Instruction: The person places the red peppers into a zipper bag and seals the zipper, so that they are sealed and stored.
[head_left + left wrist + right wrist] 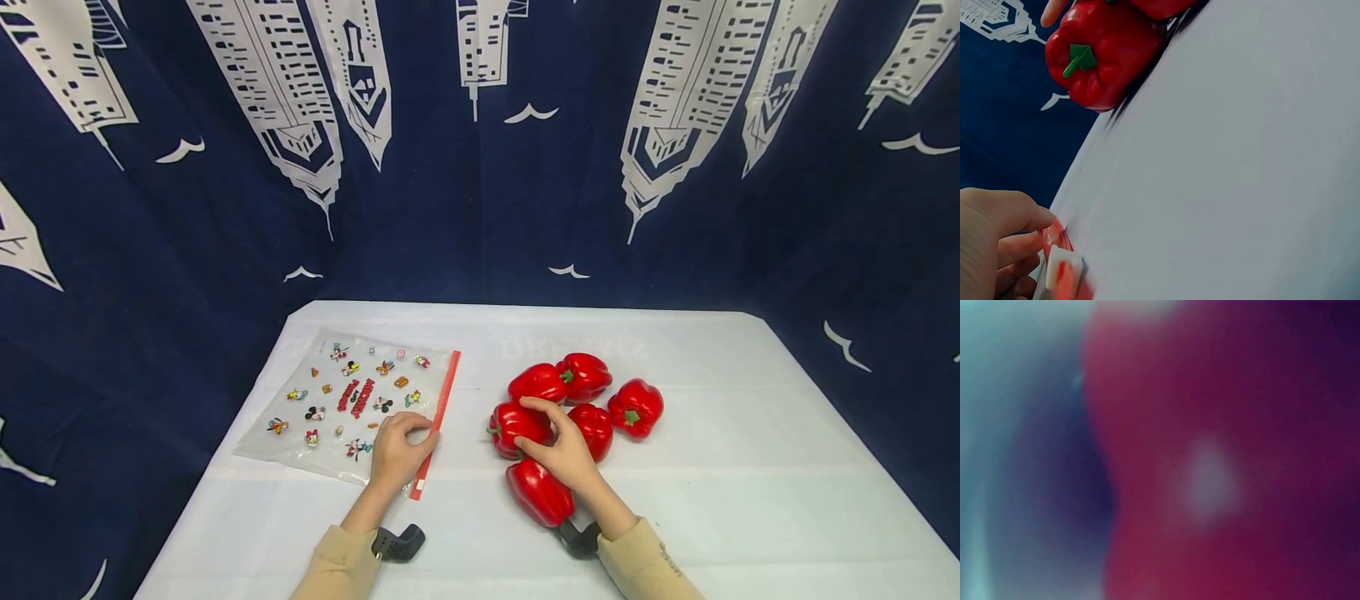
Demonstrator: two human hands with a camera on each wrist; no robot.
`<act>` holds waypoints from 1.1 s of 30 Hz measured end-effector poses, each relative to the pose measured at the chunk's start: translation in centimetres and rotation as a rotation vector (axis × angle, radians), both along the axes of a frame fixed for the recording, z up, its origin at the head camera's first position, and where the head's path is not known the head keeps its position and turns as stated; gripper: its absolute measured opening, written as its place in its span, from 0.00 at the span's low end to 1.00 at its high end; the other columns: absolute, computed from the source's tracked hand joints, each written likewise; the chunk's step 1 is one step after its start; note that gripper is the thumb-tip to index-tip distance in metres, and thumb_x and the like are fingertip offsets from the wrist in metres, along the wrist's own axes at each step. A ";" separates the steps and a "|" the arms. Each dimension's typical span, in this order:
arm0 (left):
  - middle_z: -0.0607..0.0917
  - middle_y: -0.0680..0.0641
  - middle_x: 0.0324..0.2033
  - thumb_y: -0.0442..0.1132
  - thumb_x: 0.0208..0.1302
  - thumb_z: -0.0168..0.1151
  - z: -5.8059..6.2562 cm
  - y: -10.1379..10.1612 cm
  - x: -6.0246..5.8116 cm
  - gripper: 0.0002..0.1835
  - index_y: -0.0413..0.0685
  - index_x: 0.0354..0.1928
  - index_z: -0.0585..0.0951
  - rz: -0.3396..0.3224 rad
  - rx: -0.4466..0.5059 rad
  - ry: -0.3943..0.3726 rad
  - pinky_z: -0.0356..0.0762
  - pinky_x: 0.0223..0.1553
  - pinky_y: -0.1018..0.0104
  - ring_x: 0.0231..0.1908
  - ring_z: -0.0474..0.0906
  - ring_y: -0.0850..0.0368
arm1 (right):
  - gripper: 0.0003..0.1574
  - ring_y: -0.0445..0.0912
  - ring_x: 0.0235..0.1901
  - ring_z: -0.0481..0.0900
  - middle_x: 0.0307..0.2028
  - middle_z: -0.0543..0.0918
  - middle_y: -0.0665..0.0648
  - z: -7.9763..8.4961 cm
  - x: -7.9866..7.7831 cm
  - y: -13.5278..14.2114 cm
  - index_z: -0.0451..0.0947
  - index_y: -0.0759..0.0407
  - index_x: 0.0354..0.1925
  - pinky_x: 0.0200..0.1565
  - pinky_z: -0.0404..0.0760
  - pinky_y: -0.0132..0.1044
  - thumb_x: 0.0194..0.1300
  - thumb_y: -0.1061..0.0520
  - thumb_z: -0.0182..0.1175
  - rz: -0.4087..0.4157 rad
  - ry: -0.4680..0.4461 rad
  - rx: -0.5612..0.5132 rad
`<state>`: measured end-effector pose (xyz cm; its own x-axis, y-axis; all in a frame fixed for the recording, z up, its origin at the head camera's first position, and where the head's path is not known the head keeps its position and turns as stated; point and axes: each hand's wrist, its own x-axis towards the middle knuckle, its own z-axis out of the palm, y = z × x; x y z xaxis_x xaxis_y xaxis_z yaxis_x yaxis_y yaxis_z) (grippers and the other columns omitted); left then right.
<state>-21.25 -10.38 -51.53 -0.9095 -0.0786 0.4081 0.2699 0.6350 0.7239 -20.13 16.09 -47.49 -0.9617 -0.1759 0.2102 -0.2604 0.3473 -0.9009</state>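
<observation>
A clear plastic zip bag (pixel 296 387) with small cartoon prints lies flat at the left of the table. My left hand (pixel 397 454) pinches its red zip strip (pixel 447 385) near the front end, thumb and index finger at the edge. In the left wrist view a white zip slider (pixel 1054 265) shows just beside those fingers. To the right, my right hand (pixel 567 454) grips a red bell pepper (pixel 513 427), its thumb and fingers around the side, green stem facing left. Another pepper (pixel 536 493) lies under that wrist. A blurred red pepper (pixel 1166 550) fills most of the right wrist view.
Several more red peppers are grouped behind and right of the right hand, among them one at the far right (pixel 636 410) and one at the back (pixel 585 377). The white table (pixel 750 500) ends at a dark blue printed curtain (pixel 480 208).
</observation>
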 end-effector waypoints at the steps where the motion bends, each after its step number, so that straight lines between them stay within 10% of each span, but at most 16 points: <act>1: 0.83 0.49 0.35 0.38 0.47 0.72 0.0 0.0 0.0 0.08 0.45 0.32 0.85 -0.001 0.004 0.000 0.70 0.45 0.56 0.41 0.76 0.51 | 0.36 0.54 0.60 0.65 0.57 0.72 0.55 0.0 0.0 0.0 0.70 0.49 0.59 0.53 0.71 0.57 0.52 0.60 0.69 -0.006 -0.017 -0.002; 9: 0.84 0.52 0.32 0.37 0.50 0.70 0.3 0.0 0.1 0.05 0.47 0.31 0.85 -0.006 0.017 -0.012 0.71 0.41 0.59 0.36 0.76 0.55 | 0.36 0.60 0.61 0.63 0.59 0.69 0.64 3.6 1.7 -1.0 0.68 0.61 0.60 0.54 0.70 0.58 0.52 0.67 0.66 -0.025 -0.116 -0.021; 22: 0.79 0.59 0.19 0.35 0.49 0.70 0.3 0.1 0.0 0.03 0.50 0.26 0.85 0.026 0.082 0.007 0.67 0.26 0.69 0.22 0.70 0.64 | 0.42 0.57 0.61 0.62 0.61 0.67 0.59 0.4 -0.1 -0.5 0.67 0.50 0.62 0.51 0.73 0.56 0.49 0.60 0.70 -0.084 -0.200 -0.046; 33: 0.81 0.54 0.17 0.30 0.48 0.69 0.9 0.2 -0.5 0.03 0.44 0.26 0.86 0.032 0.248 0.223 0.71 0.21 0.75 0.18 0.74 0.64 | 0.45 0.60 0.58 0.64 0.60 0.66 0.63 0.6 -0.2 -0.6 0.63 0.55 0.62 0.47 0.76 0.55 0.46 0.58 0.71 -0.124 -0.313 -0.020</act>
